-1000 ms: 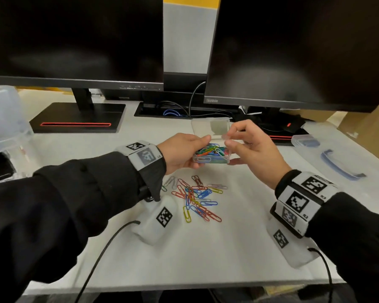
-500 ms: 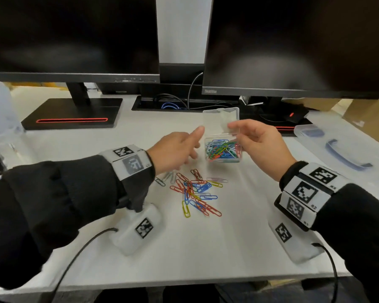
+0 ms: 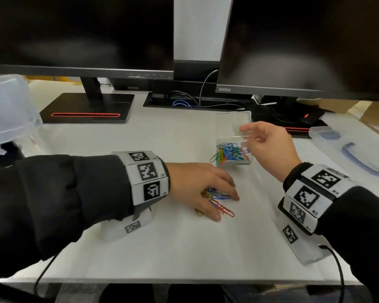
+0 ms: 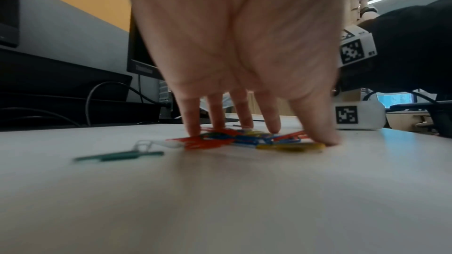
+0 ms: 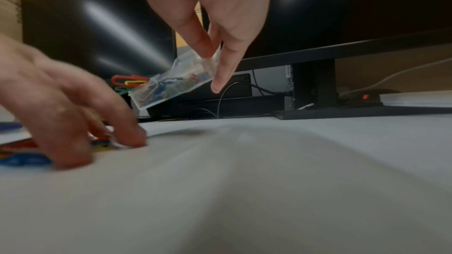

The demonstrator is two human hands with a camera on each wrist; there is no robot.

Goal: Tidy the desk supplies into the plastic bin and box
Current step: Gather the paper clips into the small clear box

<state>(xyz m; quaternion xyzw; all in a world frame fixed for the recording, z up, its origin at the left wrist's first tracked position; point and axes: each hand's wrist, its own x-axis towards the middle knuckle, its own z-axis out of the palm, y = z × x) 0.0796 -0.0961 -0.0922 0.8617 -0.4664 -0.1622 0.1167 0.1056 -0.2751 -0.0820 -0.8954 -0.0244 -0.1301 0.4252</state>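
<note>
We see the left hand (image 3: 197, 186) spread palm-down over a loose pile of coloured paper clips (image 3: 219, 203) on the white surface (image 3: 184, 248), its fingertips (image 4: 274, 126) pressing on the clips; the fingers are fairly straight and this grip is not closed round anything. One green clip (image 4: 119, 156) and a white one lie just beside the pile, apart from the fingers. The right hand (image 3: 269, 147) holds a small clear plastic box (image 3: 233, 149) by its edge, pinched between thumb and fingers, so this grip is closed on the box. The box is lifted off the surface and tilted (the right wrist view shows this best), with its lid (image 3: 232, 124) swung open behind it, and it is partly filled with coloured clips, a few poking over the low edge. It hangs just beyond the left hand. A larger clear bin (image 3: 7, 110) stands at the far left, and a bin lid with a blue handle (image 3: 359, 158) lies at the right. Two dark monitors (image 3: 79, 31) stand behind.
</note>
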